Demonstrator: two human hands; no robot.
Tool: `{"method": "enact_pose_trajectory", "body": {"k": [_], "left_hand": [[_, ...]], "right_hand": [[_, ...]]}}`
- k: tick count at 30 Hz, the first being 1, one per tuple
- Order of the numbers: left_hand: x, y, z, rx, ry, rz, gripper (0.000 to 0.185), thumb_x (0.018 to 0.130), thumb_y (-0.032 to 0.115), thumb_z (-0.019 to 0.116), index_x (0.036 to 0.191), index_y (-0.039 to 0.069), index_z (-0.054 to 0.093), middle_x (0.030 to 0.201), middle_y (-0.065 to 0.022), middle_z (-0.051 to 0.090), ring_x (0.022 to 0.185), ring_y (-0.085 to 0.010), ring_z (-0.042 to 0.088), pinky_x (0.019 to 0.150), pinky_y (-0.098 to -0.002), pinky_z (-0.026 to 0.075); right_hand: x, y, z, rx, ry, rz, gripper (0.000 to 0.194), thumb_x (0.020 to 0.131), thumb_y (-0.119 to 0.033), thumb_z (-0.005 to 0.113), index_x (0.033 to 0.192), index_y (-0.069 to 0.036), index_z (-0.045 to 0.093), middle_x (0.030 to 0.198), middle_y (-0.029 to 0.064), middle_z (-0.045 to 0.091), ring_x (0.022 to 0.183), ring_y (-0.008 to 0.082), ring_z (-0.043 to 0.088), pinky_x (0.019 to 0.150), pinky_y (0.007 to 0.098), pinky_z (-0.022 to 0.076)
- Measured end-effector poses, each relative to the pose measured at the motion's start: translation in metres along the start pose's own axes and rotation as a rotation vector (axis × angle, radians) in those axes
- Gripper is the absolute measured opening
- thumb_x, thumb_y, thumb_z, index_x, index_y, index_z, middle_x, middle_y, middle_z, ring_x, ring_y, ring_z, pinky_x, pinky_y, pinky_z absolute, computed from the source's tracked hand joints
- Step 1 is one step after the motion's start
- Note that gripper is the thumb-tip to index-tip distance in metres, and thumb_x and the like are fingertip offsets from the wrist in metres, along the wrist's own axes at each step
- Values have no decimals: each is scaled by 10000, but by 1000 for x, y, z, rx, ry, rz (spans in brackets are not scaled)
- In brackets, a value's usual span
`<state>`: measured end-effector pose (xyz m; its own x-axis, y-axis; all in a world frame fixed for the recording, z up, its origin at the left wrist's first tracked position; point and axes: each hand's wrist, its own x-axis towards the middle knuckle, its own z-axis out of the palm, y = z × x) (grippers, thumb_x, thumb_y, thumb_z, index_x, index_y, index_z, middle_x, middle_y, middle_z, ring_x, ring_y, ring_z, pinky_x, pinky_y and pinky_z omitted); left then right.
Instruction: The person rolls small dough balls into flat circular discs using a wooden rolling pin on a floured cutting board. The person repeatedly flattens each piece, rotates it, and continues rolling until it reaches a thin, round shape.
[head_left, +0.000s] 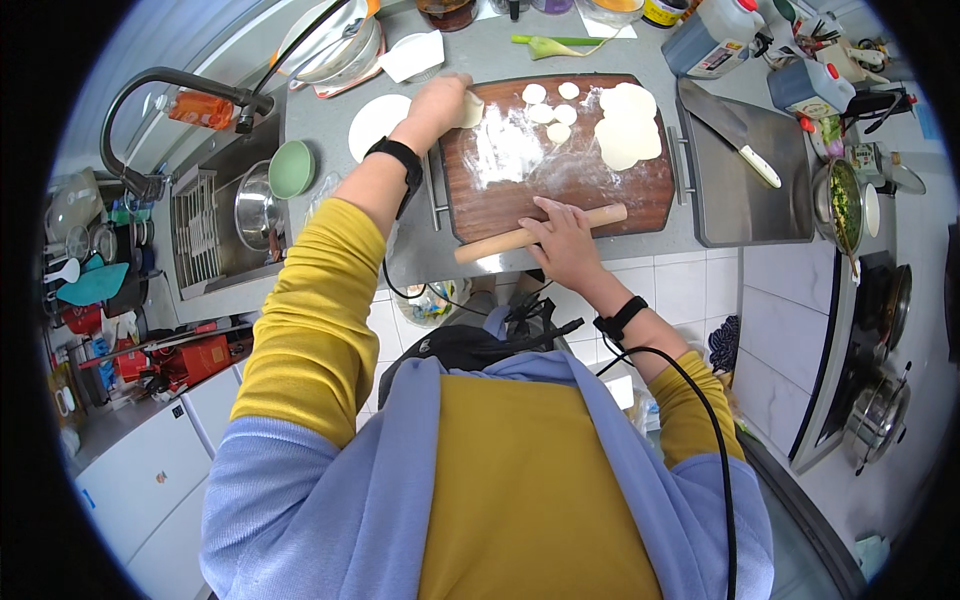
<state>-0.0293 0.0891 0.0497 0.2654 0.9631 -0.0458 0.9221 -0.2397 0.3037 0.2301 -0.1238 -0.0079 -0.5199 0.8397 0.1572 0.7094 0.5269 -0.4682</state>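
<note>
A dark wooden cutting board (487, 199), dusted with flour, lies on the counter before me. At its top left corner my left hand (442, 101) touches a thin piece of dough (472, 110); how the fingers hold it is partly hidden. Fingers of my right hand (562, 238) rest over a wooden rolling pin (495, 244) that slants across the board's near edge. Several small dough discs (541, 113) lie at the board's upper middle. Flat, rolled dough wrappers (627, 139) overlap at its right. A white plate (373, 124) sits just left of the board.
Right of the board, a cleaver (720, 120) lies on a metal-faced board (757, 202). Beyond it is a pan of chopped greens (846, 202). A green bowl (291, 169) stands by the sink (225, 255) at left. A green onion (551, 48) and bottles line the back.
</note>
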Motion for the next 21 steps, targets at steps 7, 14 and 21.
{"method": "enact_pose_trajectory", "body": {"k": [7,14,21], "left_hand": [[-45,26,58,-575,310,-91,209,995,73,537,1109,-6,693,1095,-193,710,1004,-327,694,898,-366,525],[-30,41,102,-800,451,-157,243,999,65,488,1146,23,677,1172,-175,689,1117,-352,648,998,-385,489],[-23,38,117,-738,437,-133,307,1043,105,452,1250,-13,647,1285,-141,677,1228,-251,609,1089,-329,427]], "right_hand": [[0,-3,-3,20,-7,8,435,871,-222,692,1295,-147,630,1462,138,485,1357,312,453,1135,491,294],[1,-6,-7,42,5,23,388,865,-200,683,1242,-109,670,1461,160,498,1367,310,454,1146,490,300],[-1,-7,-5,48,-3,48,407,861,-210,701,1258,-132,653,1477,147,481,1380,312,442,1160,491,288]]}}
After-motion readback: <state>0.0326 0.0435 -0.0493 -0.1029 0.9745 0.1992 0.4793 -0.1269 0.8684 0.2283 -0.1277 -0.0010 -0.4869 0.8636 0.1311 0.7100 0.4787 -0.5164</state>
